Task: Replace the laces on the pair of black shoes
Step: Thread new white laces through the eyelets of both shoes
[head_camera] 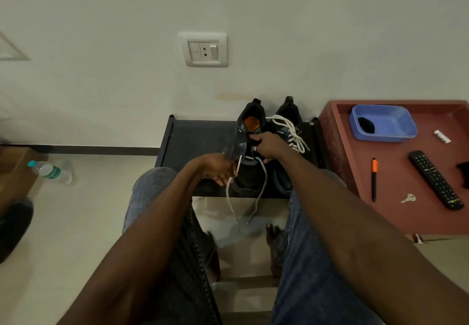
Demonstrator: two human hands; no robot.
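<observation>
**Left shoe in both hands, lace ends hanging**

The near shoe (247,142) sits tilted on the rack (193,142), held from both sides. The right hand (269,147) grips its tongue area, fingers curled into the opening. The left hand (218,169) pinches the white lace (232,192) just below the shoe's side; two lace ends dangle under the hands. Right of the grip stands the other shoe (289,131), loosely laced. Farther right, a table (396,213) carries a tub (383,122), pen (374,180), key (408,198) and remote (435,180)

Both arms outstretched (left hand (218,169), right hand (266,147) curled).
</observation>
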